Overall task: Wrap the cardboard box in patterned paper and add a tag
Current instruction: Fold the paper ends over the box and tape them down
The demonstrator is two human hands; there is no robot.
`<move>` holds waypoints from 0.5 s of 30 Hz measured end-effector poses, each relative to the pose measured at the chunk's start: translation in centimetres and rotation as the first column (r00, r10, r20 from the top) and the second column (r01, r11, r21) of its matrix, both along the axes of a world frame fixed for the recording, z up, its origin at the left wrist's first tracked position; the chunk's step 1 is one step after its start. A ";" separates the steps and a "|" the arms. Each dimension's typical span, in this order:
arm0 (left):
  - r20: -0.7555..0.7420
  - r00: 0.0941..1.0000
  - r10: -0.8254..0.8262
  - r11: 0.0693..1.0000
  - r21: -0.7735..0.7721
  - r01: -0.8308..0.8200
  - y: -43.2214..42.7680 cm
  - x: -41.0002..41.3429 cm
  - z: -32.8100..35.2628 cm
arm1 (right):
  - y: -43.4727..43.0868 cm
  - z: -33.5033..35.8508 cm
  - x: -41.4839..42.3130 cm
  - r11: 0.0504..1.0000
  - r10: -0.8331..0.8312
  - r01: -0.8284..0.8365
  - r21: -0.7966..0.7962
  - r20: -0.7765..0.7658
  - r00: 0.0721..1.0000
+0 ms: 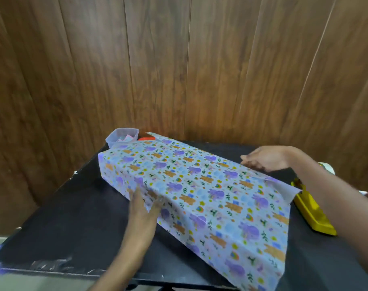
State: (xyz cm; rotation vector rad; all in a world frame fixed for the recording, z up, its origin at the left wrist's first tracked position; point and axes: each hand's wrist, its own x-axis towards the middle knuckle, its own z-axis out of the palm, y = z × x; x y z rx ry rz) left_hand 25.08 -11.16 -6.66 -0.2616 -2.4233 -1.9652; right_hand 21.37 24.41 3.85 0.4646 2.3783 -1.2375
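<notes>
Two hands on the papered box [200,185]: left hand [144,204] flat, near side; right hand [265,159] far edge, grasp unclear.

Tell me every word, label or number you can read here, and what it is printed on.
No text can be read anywhere in this view.
On the pale blue patterned wrapping paper: only animal, rainbow and leaf pictures, no words.
In the clear plastic tub: paper slips, too blurred to read.
On the yellow plastic tool: no label visible.
</notes>
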 end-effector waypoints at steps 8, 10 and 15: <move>0.326 0.936 -0.131 0.855 0.515 -0.060 4.2 3.0 0.1 | 3.3 -3.4 6.1 0.914 -0.039 0.049 -0.402 0.033 0.999; 0.337 0.934 -0.121 0.858 0.508 -0.072 4.6 2.8 0.2 | 3.1 -3.7 6.5 0.915 -0.040 0.046 -0.400 0.023 0.999; 0.312 0.942 -0.125 0.849 0.524 -0.061 4.8 1.9 -0.1 | 1.6 -4.8 7.9 0.876 -0.029 0.074 -0.477 0.100 0.995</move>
